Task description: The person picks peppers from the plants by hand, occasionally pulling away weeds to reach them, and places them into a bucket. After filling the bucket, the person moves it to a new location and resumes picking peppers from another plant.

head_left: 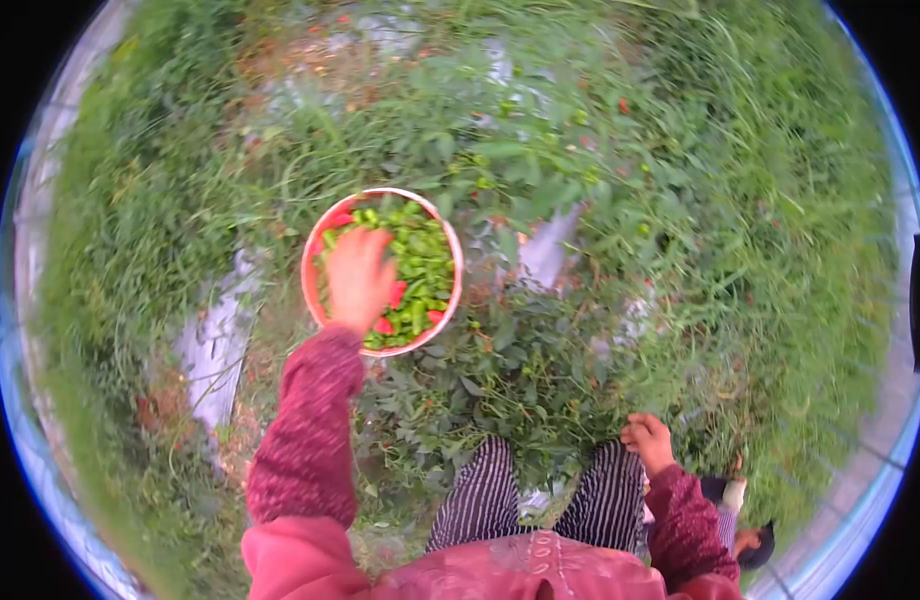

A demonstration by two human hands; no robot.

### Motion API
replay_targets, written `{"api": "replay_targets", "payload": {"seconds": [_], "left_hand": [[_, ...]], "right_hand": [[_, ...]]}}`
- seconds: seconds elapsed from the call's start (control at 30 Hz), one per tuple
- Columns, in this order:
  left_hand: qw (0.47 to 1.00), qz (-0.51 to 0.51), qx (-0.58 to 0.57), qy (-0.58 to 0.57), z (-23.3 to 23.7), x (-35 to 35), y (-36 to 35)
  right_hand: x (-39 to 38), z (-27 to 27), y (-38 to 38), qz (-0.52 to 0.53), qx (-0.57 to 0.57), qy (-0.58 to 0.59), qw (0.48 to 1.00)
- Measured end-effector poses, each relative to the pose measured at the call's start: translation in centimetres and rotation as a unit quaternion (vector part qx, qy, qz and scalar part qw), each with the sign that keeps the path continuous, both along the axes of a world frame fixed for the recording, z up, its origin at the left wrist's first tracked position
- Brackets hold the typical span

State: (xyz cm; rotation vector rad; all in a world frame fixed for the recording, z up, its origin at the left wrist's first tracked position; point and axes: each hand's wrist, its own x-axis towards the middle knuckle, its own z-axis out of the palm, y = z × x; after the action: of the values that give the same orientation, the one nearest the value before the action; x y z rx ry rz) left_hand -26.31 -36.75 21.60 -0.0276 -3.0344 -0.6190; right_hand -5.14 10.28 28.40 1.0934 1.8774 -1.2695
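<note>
My left hand (360, 275) reaches over a round bucket (312, 290) with a pale rim and reddish inner wall. Its fingers look stretched out above the peppers, though the hand is slightly blurred. Many green peppers (420, 255) fill the bucket, with a few red peppers (398, 293) among them. Beside my knee, my right hand (648, 440) is closed with its fingers curled inward. Whatever may be inside those fingers is hidden. Pepper plants (500, 360) grow just in front of my legs.
Leafy plants and tall grass (780, 200) surround me. Strips of pale plastic sheet (215, 360) show between the rows. Another person (745, 540) is low down at the right, behind my right arm. My striped trouser legs (480, 495) are bent at the knees.
</note>
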Motion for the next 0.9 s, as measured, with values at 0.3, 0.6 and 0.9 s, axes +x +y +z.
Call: {"api": "replay_targets", "payload": {"seconds": [0.3,0.6,0.9], "left_hand": [[0.985,-0.013,-0.149,-0.08,-6.7,0.5,3.3],[0.989,0.105,-0.103,-0.028,-8.2,5.7,-1.6],[0.989,0.08,-0.101,-0.077,-6.6,4.7,-0.2]], "right_hand": [[0.0,-5.6,-3.7,0.081,-0.119,-0.047,0.988],[-2.8,-10.8,-1.0,0.109,-0.141,-0.08,0.981],[-2.6,-10.9,1.8,0.102,-0.145,-0.103,0.979]]}}
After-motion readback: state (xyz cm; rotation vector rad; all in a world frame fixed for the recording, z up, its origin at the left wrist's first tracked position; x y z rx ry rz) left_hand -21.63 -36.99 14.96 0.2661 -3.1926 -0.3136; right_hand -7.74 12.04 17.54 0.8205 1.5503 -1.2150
